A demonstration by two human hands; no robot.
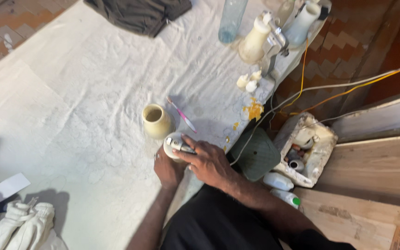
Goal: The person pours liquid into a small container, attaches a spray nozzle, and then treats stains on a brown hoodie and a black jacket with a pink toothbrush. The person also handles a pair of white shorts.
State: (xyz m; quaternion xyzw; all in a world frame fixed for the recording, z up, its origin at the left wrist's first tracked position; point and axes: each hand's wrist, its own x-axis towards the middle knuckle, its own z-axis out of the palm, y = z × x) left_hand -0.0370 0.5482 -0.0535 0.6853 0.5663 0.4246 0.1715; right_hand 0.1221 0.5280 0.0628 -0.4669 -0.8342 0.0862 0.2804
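Hands at the counter (pixel 70 106) edge — left hand (pixel 166 169) cups a small white piece (pixel 171 147), right hand (pixel 208 163) pinches a grey tool (pixel 178 145) on it; keep the piece steady, pressure light.

Head view, steeply downward (close overhead)

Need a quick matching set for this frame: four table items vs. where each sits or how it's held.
1 small pale piece
2 yellowish vase
3 pink toothbrush
4 clear bottle

a lying flat, right of the vase
b far table edge, upright
c between left hand and right hand
d upright, just beyond the hands

Pairs: 1-c, 2-d, 3-a, 4-b
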